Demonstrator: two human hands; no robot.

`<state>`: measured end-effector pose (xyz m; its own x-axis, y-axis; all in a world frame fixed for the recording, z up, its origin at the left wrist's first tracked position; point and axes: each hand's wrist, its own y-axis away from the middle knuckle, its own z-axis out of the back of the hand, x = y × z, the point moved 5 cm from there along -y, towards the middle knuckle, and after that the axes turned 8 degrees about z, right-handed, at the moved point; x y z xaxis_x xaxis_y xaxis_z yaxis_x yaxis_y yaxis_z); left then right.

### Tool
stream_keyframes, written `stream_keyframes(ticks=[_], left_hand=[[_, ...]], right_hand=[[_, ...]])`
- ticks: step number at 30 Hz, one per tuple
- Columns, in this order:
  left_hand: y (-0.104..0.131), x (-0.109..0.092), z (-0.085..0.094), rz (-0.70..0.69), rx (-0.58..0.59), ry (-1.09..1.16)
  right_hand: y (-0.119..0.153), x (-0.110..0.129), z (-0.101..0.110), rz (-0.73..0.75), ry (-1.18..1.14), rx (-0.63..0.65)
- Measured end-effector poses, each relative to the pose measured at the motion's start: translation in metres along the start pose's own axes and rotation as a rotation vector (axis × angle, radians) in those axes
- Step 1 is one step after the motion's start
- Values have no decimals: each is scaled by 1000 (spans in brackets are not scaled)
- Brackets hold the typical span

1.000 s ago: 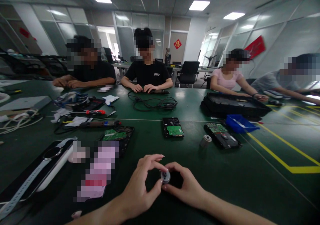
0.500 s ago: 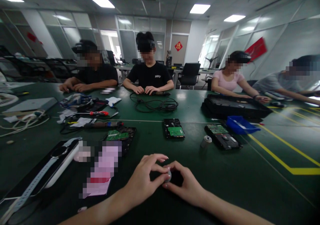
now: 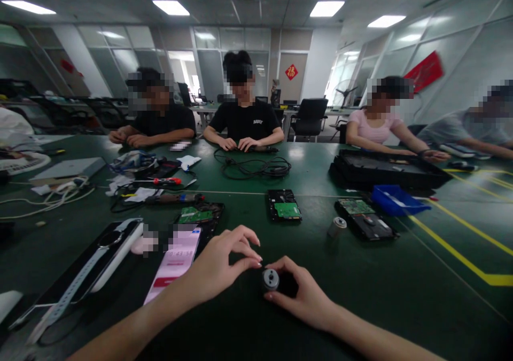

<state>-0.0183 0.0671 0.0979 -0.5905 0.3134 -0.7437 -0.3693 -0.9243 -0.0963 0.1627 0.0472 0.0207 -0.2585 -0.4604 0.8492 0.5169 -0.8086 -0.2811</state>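
A small grey metal cylinder (image 3: 270, 281), with a dark central hole and smaller holes in its top face, stands upright near the table's front. My right hand (image 3: 302, 294) grips it between thumb and fingers from the right. Just left of its upper rim is my left hand (image 3: 226, 259), thumb and a fingertip pinched together; a tiny dark bit shows at the tips, too small to name. A similar metal cylinder (image 3: 337, 227) stands farther back on the right. Beyond my hands lies a hard drive (image 3: 285, 206) with its green circuit board facing up.
Another hard drive (image 3: 366, 221) and a blue bin (image 3: 401, 200) lie at right. To the left are a lit phone (image 3: 174, 267), a watch (image 3: 110, 238), a red screwdriver (image 3: 166, 181) and a drive with a green board (image 3: 198, 215). Several people sit across the green table (image 3: 240, 187).
My left hand has moved up and left off the cylinder's top, uncovering its holed face. My right hand still holds the cylinder. The camera view has shifted slightly left.
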Motion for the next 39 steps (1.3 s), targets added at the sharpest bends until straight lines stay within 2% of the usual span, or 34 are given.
stream_keyframes(ticks=[3, 4, 6, 10, 21, 31, 33, 35, 37, 39], left_hand=[[1, 12, 2, 97, 293, -6], [2, 19, 2, 122, 358, -27], [3, 34, 2, 165, 410, -79], [3, 55, -1, 181, 429, -170], [5, 55, 2, 137, 397, -402], [-2, 62, -3, 136, 418, -368], [-2, 55, -2, 118, 388, -363], [-2, 40, 0, 62, 302, -342], [1, 20, -1, -48, 175, -285], [5, 2, -7, -151, 119, -212]], right_hand=[[1, -1, -1, 11, -10, -2], [1, 0, -1, 15, -12, -3], [2, 0, -2, 17, -12, -3], [1, 1, -1, 12, -4, 0], [2, 0, 0, 10, 14, 5], [1, 1, 1, 2, 23, 5], [1, 0, 0, 9, 21, -5], [2, -1, 0, 13, 22, -8], [2, -1, 0, 12, 27, -8], [2, -1, 0, 12, 31, -6]])
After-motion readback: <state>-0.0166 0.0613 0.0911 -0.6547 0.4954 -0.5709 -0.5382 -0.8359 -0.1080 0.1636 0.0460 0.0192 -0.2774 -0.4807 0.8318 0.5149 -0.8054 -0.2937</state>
